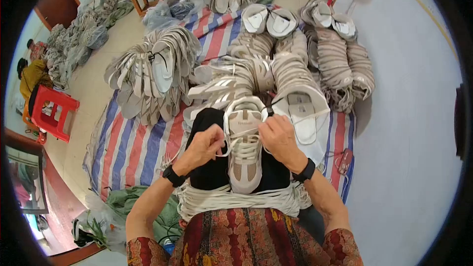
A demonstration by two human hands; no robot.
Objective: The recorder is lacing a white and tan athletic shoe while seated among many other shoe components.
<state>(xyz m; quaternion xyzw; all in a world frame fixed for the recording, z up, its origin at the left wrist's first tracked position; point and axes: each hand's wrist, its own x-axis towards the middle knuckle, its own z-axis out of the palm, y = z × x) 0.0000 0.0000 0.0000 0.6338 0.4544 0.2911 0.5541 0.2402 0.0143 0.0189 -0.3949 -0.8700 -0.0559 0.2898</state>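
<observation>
A beige and white shoe upper lies across my lap on black cloth, its toe toward me and its tongue showing. White lace crosses its eyelets in several rows. My left hand is at the left side of the upper, its curled fingers closed on a shoelace. On the other side, my right hand pinches the lace by the upper's top right eyelets, its fingertips partly hiding it. A thick bundle of white laces lies across my lap, nearer to me than the toe.
Stacked shoe uppers stand on a striped sheet, with more stacks ahead and right. A red stool is at the left, near a seated person. Plastic bags lie at the lower left.
</observation>
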